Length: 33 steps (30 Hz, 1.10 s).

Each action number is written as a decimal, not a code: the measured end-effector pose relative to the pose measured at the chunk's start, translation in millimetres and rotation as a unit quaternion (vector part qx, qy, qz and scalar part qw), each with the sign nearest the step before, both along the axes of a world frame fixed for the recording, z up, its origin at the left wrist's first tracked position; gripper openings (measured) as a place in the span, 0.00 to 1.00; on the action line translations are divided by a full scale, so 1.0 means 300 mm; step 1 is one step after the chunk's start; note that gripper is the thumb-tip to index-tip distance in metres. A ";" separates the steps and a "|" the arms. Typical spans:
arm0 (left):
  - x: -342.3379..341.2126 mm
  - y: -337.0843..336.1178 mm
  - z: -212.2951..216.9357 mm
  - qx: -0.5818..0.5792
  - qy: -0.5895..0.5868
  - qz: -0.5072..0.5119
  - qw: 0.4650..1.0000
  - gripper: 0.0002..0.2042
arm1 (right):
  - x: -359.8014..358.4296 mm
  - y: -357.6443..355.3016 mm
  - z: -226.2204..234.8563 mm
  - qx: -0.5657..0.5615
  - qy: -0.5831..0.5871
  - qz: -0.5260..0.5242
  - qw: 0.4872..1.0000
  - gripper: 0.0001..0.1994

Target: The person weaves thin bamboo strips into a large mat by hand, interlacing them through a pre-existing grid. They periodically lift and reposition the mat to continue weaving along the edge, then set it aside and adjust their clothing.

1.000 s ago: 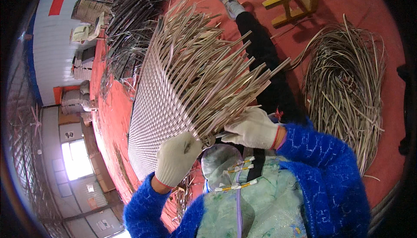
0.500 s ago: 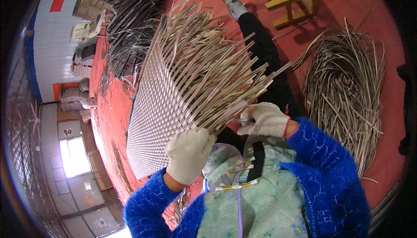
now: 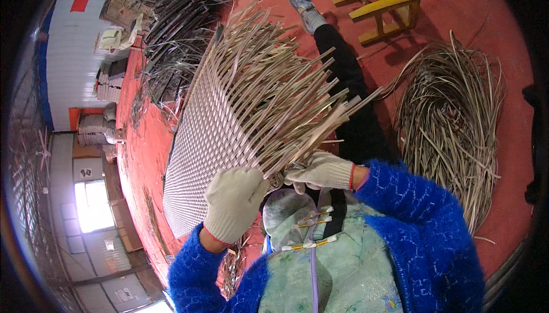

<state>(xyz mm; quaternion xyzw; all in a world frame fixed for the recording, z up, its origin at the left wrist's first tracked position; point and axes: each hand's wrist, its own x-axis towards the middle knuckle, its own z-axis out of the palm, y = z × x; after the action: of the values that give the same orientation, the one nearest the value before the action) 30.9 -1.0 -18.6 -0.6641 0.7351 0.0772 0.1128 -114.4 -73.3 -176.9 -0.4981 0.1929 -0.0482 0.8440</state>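
Both gloved hands at near corner of woven mat [image 3: 211,141] propped over lap w/ loose strips [image 3: 297,96] fanning out: left hand [image 3: 233,201] grip closed on mat edge, right hand [image 3: 320,171] grip pinching strip ends, coil of strips [image 3: 452,124] on red floor [image 3: 486,21] near yellow stool [image 3: 383,1]

Gloved left hand [image 3: 234,201] and right hand [image 3: 320,171] grip woven mat [image 3: 200,141].

Red floor [image 3: 474,4], yellow stool [image 3: 382,0], bright window [image 3: 91,205]
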 end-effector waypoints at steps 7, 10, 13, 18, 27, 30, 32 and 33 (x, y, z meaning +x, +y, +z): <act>-0.038 -0.031 -0.051 0.050 -0.119 -0.050 0.990 0.11 | -0.120 0.045 0.093 -0.043 0.092 -0.121 0.987 0.12; -0.043 -0.035 -0.046 0.036 -0.126 -0.082 0.988 0.12 | -0.075 0.063 0.093 -0.241 0.086 -0.150 0.955 0.18; -0.026 -0.030 -0.026 0.020 -0.084 -0.079 0.993 0.11 | -0.016 0.061 0.046 -0.296 0.110 -0.093 0.944 0.17; 0.000 0.007 -0.014 -0.029 0.020 -0.047 0.998 0.09 | 0.003 0.076 0.012 -0.351 0.001 -0.229 0.908 0.15; 0.006 0.049 -0.007 -0.096 0.088 -0.016 0.991 0.05 | -0.033 0.077 -0.010 -0.379 0.118 -0.050 0.916 0.21; 0.011 0.063 -0.024 -0.106 0.098 -0.025 0.989 0.06 | -0.045 0.082 -0.081 -0.424 0.130 -0.081 0.893 0.20; 0.015 0.071 -0.049 -0.126 0.110 -0.026 0.986 0.06 | -0.119 0.047 -0.131 -0.376 0.236 -0.058 0.894 0.16; 0.023 0.073 -0.065 -0.128 0.110 -0.036 0.985 0.06 | -0.163 0.030 -0.150 -0.319 0.268 -0.053 0.908 0.15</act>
<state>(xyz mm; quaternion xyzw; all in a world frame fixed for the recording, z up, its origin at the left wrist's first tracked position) 37.9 20.9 -38.0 -0.6335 0.7703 0.0511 -0.0520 -163.4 -64.3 -221.9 -0.7243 0.4118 -0.0165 0.5527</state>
